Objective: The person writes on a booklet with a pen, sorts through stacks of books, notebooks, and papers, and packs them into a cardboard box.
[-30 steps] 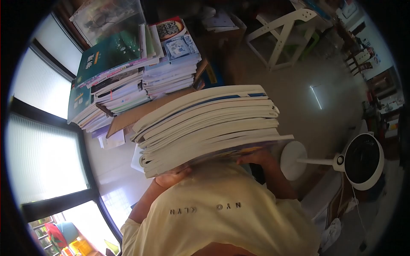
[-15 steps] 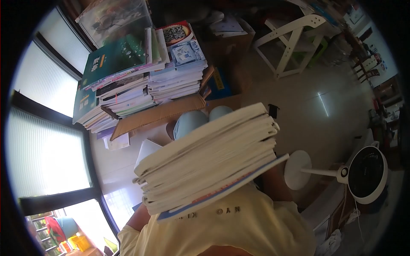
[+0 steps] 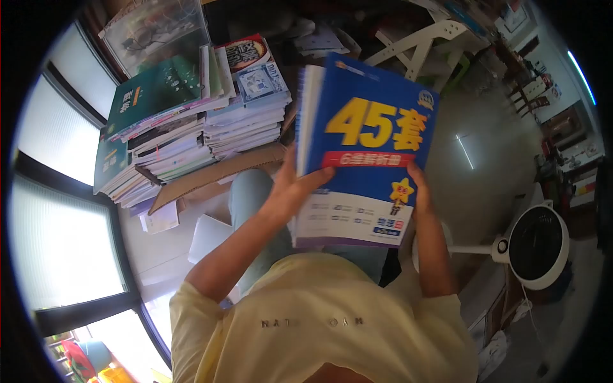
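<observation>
A stack of workbooks [image 3: 370, 175] is held up in front of my chest, tilted so that its top cover faces me. That cover is blue and white, with a big yellow "45" and a red band. At the stack's left edge my left hand [image 3: 295, 188] is closed, its thumb lying on the cover. My right hand [image 3: 416, 185] clasps the right edge, thumb on the front and the other fingers hidden behind. Pale page edges of more books show at the left side of the stack.
Tall piles of books [image 3: 246, 121] stand at the upper left by a cardboard box flap [image 3: 217, 175]. Behind them is a clear plastic bin [image 3: 153, 38]. White papers [image 3: 211, 236] lie on the floor. A white fan [image 3: 539, 246] stands at the right, a white wooden frame [image 3: 415, 48] farther back.
The stack has turned from showing its page edges to showing its blue front cover, and it has risen away from my chest. Both my hands have come into view.
</observation>
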`<state>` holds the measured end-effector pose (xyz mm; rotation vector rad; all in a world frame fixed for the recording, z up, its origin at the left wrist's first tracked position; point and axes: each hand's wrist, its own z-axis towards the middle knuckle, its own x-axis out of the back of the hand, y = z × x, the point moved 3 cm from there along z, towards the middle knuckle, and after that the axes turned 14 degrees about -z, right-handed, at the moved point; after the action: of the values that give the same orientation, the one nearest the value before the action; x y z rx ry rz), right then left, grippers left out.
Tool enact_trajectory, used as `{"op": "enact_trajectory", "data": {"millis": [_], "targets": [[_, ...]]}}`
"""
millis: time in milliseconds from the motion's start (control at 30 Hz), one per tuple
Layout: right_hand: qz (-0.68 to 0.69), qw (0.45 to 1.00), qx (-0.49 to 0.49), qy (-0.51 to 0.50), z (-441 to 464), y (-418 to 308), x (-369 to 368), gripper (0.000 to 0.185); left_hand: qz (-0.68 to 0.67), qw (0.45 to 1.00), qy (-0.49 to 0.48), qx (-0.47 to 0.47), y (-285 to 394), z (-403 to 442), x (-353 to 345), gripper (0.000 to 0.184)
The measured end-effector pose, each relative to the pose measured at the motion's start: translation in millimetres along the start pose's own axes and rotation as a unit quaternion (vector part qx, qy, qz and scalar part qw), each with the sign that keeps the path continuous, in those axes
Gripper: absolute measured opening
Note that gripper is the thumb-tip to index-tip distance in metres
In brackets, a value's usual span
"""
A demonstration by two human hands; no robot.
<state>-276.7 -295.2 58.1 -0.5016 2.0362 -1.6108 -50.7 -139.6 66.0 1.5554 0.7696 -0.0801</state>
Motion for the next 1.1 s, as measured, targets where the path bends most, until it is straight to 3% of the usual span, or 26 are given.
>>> {"op": "enact_trajectory", "data": {"millis": [67,133,167,233,367,500,633,800,900,967,1100], "targets": [[0.027,0.997,-0.059,0.048,16,1,21,0.055,-0.084,0.992,-0.005,0.091,-26,39,-17,0.080],[0.002,0.992,-0.105,0.069,28,9,47,0.055,-0.106,0.979,-0.024,0.175,-67,77,-25,0.067],[-0.018,0.985,-0.146,0.094,36,16,62,0.055,-0.105,0.979,-0.025,0.175,-80,94,-28,0.067],[-0.016,0.982,-0.163,0.099,52,37,86,0.055,-0.124,0.945,-0.025,0.300,-117,116,-28,0.062],[0.015,0.973,-0.217,0.079,102,73,113,0.052,-0.160,0.923,-0.008,0.349,-186,172,-10,0.057],[-0.025,0.980,-0.198,0.023,200,81,110,0.049,-0.194,0.914,0.043,0.355,-196,236,24,0.053],[-0.051,0.989,-0.124,-0.062,318,77,79,0.051,-0.202,0.940,0.116,0.250,-198,317,62,0.050],[-0.079,0.965,-0.173,-0.180,423,116,46,0.057,-0.228,0.939,0.197,0.163,-226,365,120,0.051],[-0.088,0.966,-0.155,-0.186,460,147,29,0.051,-0.215,0.942,0.232,0.114,-230,368,149,0.053],[-0.059,0.969,-0.155,-0.186,471,166,25,0.046,-0.122,0.942,0.295,0.102,-234,375,171,0.057],[0.014,0.954,-0.218,-0.204,488,220,26,0.037,-0.013,0.951,0.304,0.048,-228,383,191,0.057]]}}
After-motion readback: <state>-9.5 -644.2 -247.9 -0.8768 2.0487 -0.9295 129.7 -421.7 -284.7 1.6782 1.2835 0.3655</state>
